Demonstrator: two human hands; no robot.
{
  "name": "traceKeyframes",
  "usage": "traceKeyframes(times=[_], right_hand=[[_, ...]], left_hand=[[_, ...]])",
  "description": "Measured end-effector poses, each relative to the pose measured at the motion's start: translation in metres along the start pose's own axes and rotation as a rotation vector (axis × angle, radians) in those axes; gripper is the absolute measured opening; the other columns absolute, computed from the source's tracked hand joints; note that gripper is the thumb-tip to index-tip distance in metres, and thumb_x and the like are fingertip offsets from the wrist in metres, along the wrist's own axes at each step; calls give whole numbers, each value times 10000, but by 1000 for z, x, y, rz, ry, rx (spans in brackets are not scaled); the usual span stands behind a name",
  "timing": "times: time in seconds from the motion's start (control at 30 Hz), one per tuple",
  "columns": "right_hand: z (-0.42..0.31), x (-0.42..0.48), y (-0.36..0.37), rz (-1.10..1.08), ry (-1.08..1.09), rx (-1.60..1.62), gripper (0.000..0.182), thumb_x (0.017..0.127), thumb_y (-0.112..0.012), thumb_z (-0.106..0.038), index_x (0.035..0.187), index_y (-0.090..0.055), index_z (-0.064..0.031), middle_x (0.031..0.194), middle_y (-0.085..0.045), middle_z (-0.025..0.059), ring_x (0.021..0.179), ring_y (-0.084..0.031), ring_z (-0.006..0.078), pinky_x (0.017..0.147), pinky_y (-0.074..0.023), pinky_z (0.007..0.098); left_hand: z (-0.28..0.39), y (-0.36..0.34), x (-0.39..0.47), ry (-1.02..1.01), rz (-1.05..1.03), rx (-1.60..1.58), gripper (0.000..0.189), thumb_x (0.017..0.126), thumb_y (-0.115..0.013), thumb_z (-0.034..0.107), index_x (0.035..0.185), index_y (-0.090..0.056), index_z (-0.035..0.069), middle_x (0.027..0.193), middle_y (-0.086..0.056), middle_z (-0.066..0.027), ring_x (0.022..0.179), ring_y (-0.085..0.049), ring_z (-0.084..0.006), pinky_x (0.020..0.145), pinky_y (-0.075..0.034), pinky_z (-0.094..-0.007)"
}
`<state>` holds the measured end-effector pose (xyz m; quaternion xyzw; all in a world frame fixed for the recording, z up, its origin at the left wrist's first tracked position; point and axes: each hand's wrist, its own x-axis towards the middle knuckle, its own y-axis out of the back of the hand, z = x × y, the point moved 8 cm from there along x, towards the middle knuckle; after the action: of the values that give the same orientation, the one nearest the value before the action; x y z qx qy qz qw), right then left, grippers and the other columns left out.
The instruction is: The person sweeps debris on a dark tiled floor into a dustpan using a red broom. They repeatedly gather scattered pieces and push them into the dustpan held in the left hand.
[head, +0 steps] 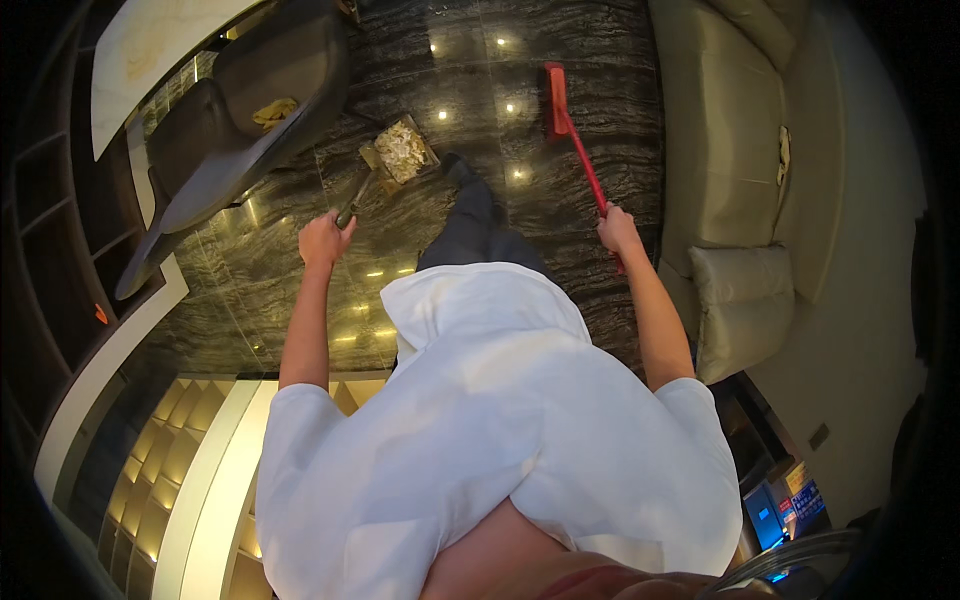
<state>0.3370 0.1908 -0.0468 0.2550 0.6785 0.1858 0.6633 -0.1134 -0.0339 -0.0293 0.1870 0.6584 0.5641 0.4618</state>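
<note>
My left hand point(322, 238) grips the dark handle of a long-handled dustpan point(367, 189). Heaped in its pan, down near the floor, is a pile of pale, crumpled debris point(403, 152); what it consists of is too small to tell. My right hand point(619, 229) is closed around the shaft of a red broom point(589, 169). The orange-red broom head point(556, 97) lies out in front to the right, at the dark, glossy stone-patterned floor point(480, 90). Beside the pan shows one of my dark shoes point(454, 168).
A beige sofa point(731, 150) with a cushion point(741, 307) runs along the right. To the left are dark upholstered chairs point(277, 64), one bearing a yellow cloth point(274, 112), and a pale tabletop point(142, 67). Dark shelving point(45, 247) lines the far left.
</note>
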Motion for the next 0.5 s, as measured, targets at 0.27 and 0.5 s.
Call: traceKeyframes(times=[0.27, 0.5], right_hand=[[-16, 77, -27, 141, -22, -123, 413, 871, -238, -277, 1018, -480, 25, 987, -531, 222, 906, -517, 361, 774, -418, 420], [-31, 47, -52, 98, 191, -459, 348, 865, -327, -165, 1189, -380, -50, 893, -559, 169, 779, -569, 311, 666, -465, 403]], left_hand=[[6, 18, 26, -103, -20, 56, 378, 721, -568, 410, 684, -555, 33, 568, -547, -149, 552, -548, -305, 505, -449, -387], [16, 26, 40, -150, -13, -1, 376, 716, -578, 407, 774, -592, 36, 590, -557, -144, 593, -556, -293, 548, -461, -372]])
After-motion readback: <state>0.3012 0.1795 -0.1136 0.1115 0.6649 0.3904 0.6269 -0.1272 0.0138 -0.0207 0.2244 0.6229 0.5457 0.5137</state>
